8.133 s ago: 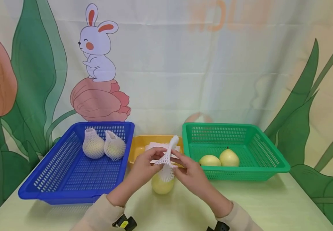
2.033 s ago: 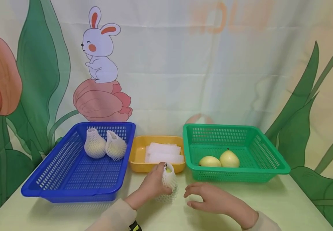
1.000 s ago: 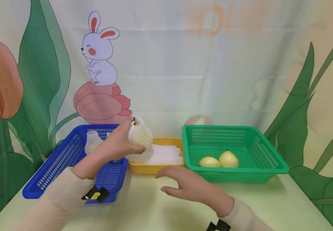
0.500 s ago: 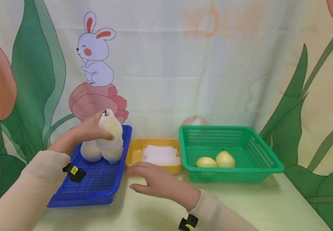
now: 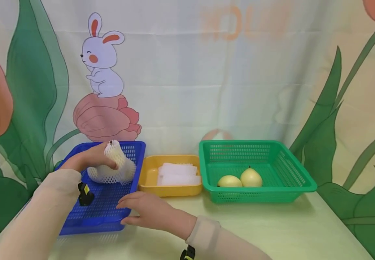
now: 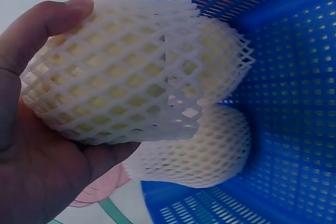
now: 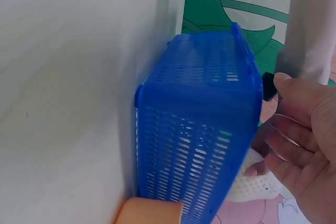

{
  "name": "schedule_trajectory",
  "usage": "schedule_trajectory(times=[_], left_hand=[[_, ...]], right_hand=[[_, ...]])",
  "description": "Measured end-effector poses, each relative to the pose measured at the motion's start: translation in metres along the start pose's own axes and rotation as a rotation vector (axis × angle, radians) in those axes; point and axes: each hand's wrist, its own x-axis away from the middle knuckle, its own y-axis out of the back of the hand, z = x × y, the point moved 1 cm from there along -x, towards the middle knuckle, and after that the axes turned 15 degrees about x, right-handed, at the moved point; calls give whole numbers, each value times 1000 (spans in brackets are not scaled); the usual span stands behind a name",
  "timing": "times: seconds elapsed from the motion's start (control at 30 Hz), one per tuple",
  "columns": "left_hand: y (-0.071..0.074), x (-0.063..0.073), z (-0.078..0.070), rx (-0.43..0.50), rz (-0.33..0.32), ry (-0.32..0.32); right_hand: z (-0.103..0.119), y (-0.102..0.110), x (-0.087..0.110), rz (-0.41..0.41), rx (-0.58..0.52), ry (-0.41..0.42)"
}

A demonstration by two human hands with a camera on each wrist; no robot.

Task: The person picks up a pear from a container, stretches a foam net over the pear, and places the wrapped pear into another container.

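My left hand (image 5: 93, 157) grips a pear in a white foam net (image 5: 115, 156) inside the blue basket (image 5: 97, 221), its stem end up and slightly tilted. In the left wrist view, the fingers and thumb wrap round one end of this netted pear (image 6: 115, 72). Just past it lie two more netted pears, one upper (image 6: 218, 59) and one lower (image 6: 215, 148), partly covered by it. My right hand (image 5: 149, 210) hovers at the basket's front right corner, fingers loosely bent, holding nothing. The right wrist view shows this hand (image 7: 307, 140) beside the basket wall (image 7: 197, 100).
A yellow tray (image 5: 171, 191) with several flat white foam nets (image 5: 179, 178) stands between the baskets. At the right, a green basket (image 5: 258, 189) holds two bare pears, one lying (image 5: 229, 181) and one upright (image 5: 251, 177). A printed curtain (image 5: 174, 90) hangs behind.
Earlier both hands worked a foam net over a pear on the table. The left hand then lifted the netted pear, carried it left and lowered it into the blue basket. The right hand moved left.
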Motion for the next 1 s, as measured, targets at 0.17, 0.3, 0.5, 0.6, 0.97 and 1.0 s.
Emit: schedule_trajectory(times=[0.17,0.3,0.5,0.6,0.97,1.0], left_hand=[[-3,-2,10,17,50,42],[-5,-1,13,15,89,96],[-9,-1,18,57,195,155],[-13,-1,20,74,229,154],[-37,-11,32,73,202,157],[-38,-12,32,65,191,156]], right_hand=[[7,-8,-6,-11,24,34],[9,-12,-6,-32,74,42],[9,-16,-4,-51,117,45],[9,-16,-4,-54,120,42],[9,-16,-3,-80,135,45],[9,-16,-3,-79,134,45]])
